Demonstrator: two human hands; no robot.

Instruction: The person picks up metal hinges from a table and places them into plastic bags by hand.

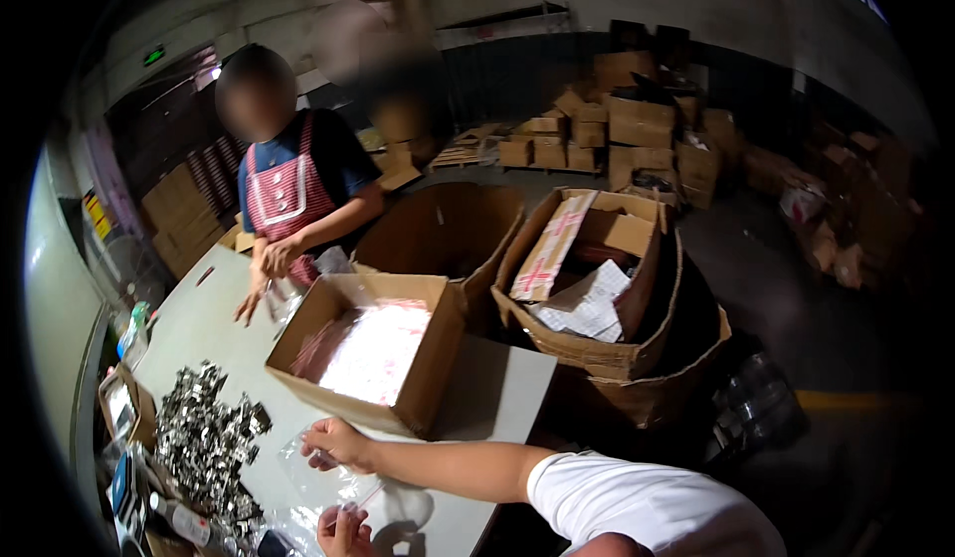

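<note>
A clear plastic bag (333, 482) with a thin red line is stretched between my hands over the white table (453, 502). My right hand (338, 444), its arm reaching in from the right in a white sleeve, pinches the bag's upper part. Lower down, at the picture's bottom edge, my left hand (344, 533) has its fingers closed on the bag's other end. Left of my hands lies a big heap of small shiny metal parts (204, 443). Just beyond my right hand stands an open cardboard box (373, 413) of flat white-and-red packets.
Across the table a co-worker in a red striped apron (284, 194) handles clear plastic. Large open cartons (587, 358) crowd the table's right side. A bottle (179, 519) and a small box (139, 408) line the left edge. Stacked boxes (642, 124) fill the back.
</note>
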